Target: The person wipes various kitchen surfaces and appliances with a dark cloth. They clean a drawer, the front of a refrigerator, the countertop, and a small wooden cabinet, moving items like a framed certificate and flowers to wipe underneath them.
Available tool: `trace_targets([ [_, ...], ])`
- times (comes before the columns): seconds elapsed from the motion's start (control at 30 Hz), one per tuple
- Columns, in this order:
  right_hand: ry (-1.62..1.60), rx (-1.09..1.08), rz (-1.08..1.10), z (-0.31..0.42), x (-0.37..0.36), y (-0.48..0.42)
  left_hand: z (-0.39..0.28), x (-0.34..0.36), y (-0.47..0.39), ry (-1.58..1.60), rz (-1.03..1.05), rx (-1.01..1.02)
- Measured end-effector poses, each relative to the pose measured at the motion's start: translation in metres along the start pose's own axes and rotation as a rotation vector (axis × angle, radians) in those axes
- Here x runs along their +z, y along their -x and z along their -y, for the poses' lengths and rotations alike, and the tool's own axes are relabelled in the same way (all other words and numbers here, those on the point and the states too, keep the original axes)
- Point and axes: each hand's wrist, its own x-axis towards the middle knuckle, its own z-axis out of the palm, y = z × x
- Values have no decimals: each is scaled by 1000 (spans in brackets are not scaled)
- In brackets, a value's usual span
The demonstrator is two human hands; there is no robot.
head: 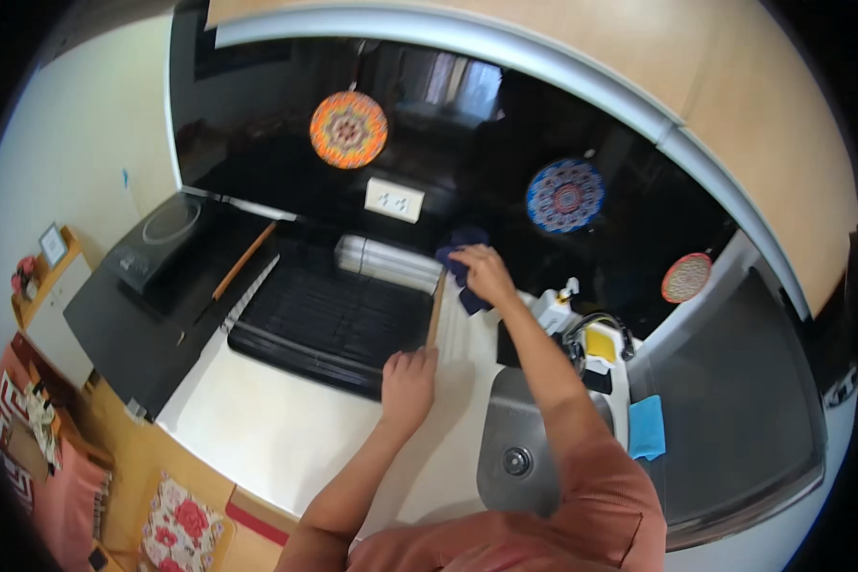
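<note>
My left hand (407, 382) grips the near end of a wooden handle (437, 307) on the right side of a black dish rack tray (329, 322), which stands on the white countertop (279, 436). Beyond it, against the glossy black backsplash, my right hand (482, 272) holds a dark blue cloth (465, 247); part of the cloth hangs down below the fingers. A second wooden handle (243, 261) shows at the tray's left. Behind the tray's grooved surface lies a shiny metallic strip (390, 259).
A steel sink (518, 429) is at the right, with a white pump bottle (554, 307), a yellow sponge (600, 345) and a light blue cloth (646, 427) around it. An induction hob (157, 236) stands at the left. A white wall socket (394, 200) and round woven mats hang above.
</note>
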Motion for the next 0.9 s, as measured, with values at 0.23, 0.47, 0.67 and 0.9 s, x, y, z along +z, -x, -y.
trace_targets([
  [0.23, -242, 22, -260, 134, -194, 25, -41, -124, -101, 504, -271, 74],
  [0.47, 285, -11, -885, 187, -355, 60, -99, -237, -258, 1875, -43, -123],
  [0.67, 532, -33, -992, 146, -447, 7, -113, -271, -259, 2227, 29, -400],
  [0.9, 765, -137, -1028, 72, -481, -28, -61, -365, -169, 2247, 350, -182],
])
